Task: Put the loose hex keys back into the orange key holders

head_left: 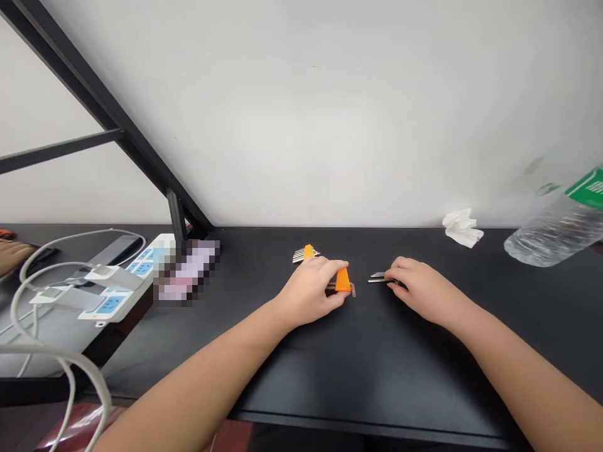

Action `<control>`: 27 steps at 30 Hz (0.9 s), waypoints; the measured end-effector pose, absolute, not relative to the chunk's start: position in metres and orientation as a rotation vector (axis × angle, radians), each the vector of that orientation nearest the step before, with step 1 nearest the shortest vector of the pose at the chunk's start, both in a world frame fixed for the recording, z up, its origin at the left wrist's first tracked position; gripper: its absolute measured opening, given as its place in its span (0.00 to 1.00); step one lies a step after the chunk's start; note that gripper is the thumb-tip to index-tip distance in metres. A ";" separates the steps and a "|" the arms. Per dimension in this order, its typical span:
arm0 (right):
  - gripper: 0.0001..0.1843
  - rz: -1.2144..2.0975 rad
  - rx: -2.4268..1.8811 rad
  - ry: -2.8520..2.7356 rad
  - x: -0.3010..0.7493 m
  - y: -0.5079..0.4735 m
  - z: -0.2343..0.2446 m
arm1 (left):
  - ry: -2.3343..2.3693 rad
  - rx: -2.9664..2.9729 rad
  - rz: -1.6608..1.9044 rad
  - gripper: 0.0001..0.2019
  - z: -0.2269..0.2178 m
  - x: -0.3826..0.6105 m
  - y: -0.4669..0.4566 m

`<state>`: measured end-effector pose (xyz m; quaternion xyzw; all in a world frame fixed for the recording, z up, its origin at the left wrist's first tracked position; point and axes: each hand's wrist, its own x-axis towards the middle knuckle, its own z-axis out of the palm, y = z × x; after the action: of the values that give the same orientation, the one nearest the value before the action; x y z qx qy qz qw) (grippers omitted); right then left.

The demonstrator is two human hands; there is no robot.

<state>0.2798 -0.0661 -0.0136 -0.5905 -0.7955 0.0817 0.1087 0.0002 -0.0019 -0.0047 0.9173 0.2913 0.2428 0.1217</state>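
My left hand [308,285] is closed around an orange hex key holder [343,280], thumb and fingers pinching its near end. A bent metal key end [353,290] sticks out beside it. Past my knuckles, another orange part [308,252] shows with a row of silver key ends [299,255]; my hand hides whether the two orange parts join. To the right, my right hand [414,282] pinches a few thin metal rods [377,278] that look like hex keys, low over the black table [367,364]. Their far ends are hidden under my fingers.
A crumpled tissue [462,227] and a clear bottle [551,229] lie or stand at the right by the wall. On the left are a power strip [129,282] with plugs, looping white cables [70,358], a blurred-out item [188,273] and a black frame [108,119]. Another person's hand [14,256] shows far left.
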 end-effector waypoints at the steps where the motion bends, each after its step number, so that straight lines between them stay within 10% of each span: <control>1: 0.12 0.218 -1.744 -2.364 0.278 -0.066 -0.013 | 0.859 2.676 0.701 0.23 -0.005 0.000 -0.001; 27: 0.03 1.217 -1.441 -1.830 0.249 -0.084 0.009 | 0.534 2.761 0.874 0.21 -0.003 0.006 -0.007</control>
<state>0.2488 -0.0841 0.0095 -0.5304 -0.6734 0.4478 0.2543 0.0056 -0.0067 -0.0034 0.9331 0.1805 0.2953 0.0981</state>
